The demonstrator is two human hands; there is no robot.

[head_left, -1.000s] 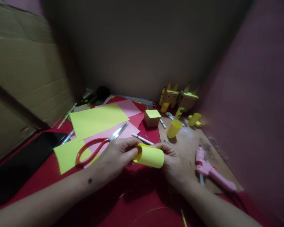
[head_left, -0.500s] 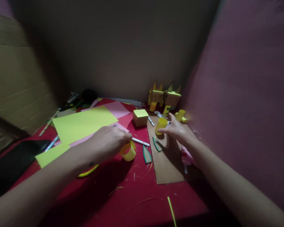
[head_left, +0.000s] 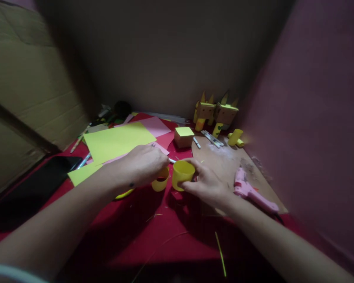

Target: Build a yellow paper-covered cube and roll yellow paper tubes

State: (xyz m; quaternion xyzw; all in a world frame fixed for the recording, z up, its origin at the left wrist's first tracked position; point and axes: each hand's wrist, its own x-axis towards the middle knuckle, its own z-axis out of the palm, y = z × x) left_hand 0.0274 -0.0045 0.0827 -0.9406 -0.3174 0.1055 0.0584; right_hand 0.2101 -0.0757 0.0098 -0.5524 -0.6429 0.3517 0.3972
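Observation:
My left hand (head_left: 144,163) is closed at the middle of the red table, its fingertips around the upper edge of a yellow paper ring (head_left: 159,186). Just beside it, a wider yellow paper tube (head_left: 181,181) stands upright in the grip of my right hand (head_left: 208,182), thumb at the front and fingers behind. A small gap shows between the ring and the tube. Behind them sits a brown cardboard box (head_left: 184,140) with a yellow top. A white marker (head_left: 172,160) is partly hidden behind the hands.
Yellow paper (head_left: 120,141) overlaps pink and red sheets at left, near a dark flat object (head_left: 32,192). A pink glue gun (head_left: 249,192) lies on a cardboard sheet (head_left: 224,161) at right. Two cardboard figures (head_left: 225,114) and yellow tubes (head_left: 236,137) stand at the back, with markers (head_left: 211,138) nearby.
My right hand has brought the yellow tube from the cardboard sheet leftward, close to the ring. My left hand keeps its hold. The glue gun shows more fully; the green-edged leaf-shaped pieces are hidden.

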